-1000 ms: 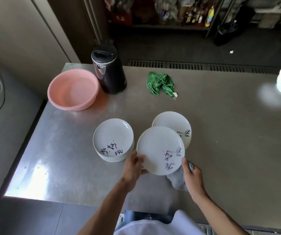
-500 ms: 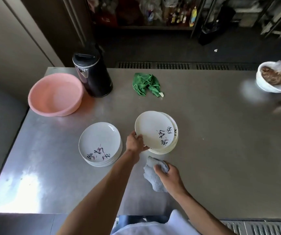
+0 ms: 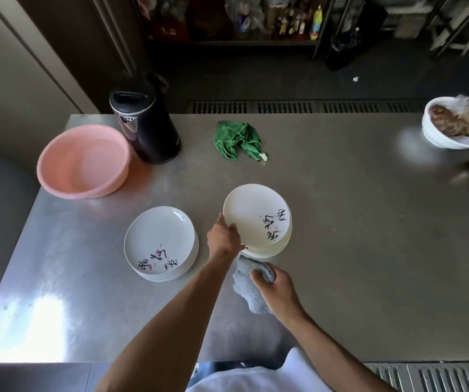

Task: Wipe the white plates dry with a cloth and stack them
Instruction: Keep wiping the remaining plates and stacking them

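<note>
Worktop (image 3: 354, 250) of stainless steel, carrying everything. Pink basin (image 3: 83, 161) stands at its far left corner, with a black kettle (image 3: 145, 123) just beside it. Two stacks of white plates sit near the middle. The left stack (image 3: 159, 241) stands untouched. On the right stack (image 3: 267, 251) lies the top plate (image 3: 253, 213), and my left hand (image 3: 223, 239) grips its near left rim. A white bowl (image 3: 436, 137) of food sits at the far right edge. A green cloth (image 3: 237, 140) lies crumpled toward the far edge. My right hand (image 3: 277, 287) holds the grey cloth (image 3: 247, 292) bunched, fingers curled round it, just nearer me than the right stack.
</note>
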A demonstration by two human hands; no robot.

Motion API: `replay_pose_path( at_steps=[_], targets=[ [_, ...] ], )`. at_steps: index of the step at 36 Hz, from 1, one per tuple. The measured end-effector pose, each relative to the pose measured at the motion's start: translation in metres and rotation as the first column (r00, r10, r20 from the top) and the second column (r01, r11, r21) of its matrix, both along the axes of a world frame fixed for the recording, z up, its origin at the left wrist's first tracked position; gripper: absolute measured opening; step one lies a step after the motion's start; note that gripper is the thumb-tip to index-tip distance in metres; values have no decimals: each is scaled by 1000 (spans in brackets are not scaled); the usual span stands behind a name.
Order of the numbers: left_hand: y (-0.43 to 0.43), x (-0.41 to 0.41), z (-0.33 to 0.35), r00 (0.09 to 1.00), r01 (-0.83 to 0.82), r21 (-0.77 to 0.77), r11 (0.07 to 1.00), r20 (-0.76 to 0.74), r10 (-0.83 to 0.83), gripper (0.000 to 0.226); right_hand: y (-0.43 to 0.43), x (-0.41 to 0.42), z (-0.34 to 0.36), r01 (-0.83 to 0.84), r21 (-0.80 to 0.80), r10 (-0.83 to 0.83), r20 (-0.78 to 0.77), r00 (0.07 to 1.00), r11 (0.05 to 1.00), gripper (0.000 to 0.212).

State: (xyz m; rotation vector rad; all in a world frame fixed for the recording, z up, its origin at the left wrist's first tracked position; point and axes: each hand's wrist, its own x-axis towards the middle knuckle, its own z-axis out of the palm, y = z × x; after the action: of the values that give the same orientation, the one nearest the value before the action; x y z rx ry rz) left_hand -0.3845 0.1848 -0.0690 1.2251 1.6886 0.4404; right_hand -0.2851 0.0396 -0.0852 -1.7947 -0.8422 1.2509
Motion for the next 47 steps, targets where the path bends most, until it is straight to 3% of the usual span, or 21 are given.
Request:
replay_pose_path(
  at_steps=[3,10,13,16,19,22,25,27,33,39,47],
  targets=[
    [-2,-3,-3,998,35,-16,999,-42,-36,39,4,-2,2,-14,23,15,-32,999,1000,12],
    [1,-10,-3,966,207,-43,977,-152,-211,36,13,-7,6,-23,14,24,-43,999,1000,21],
    [6,-22,4,969,191,-21,981,-153,-192,38,20,-15,6,-4,5,4,-31,1000,1000,21],
    [10,-49,12,976,139,44,989,-177,-129,36,34,-30,8,0,7,0,-56,998,1000,25],
    [8,-92,20,987,-19,126,992,-155,39,40,49,-48,9,-30,28,33,-84,996,999,20],
    [2,-143,18,951,-155,192,969,-237,200,43,66,-69,10,-50,15,51,-90,995,999,20],
    [-6,-189,13,894,-278,165,946,-315,318,50,81,-89,12,-87,12,88,-74,993,996,29],
    [-12,-210,9,883,-302,86,949,-350,313,54,90,-100,12,-107,-24,105,-67,992,994,31],
    [-22,-229,0,941,-304,4,953,-152,301,37,111,-124,10,-95,-49,95,-1,995,994,23],
    [-20,-227,-3,919,-376,75,924,-100,382,27,116,-128,1,-85,-80,87,26,996,993,17],
    [-15,-235,-4,893,-447,-51,893,41,449,23,118,-129,4,-46,-95,50,45,998,994,16]
  ],
)
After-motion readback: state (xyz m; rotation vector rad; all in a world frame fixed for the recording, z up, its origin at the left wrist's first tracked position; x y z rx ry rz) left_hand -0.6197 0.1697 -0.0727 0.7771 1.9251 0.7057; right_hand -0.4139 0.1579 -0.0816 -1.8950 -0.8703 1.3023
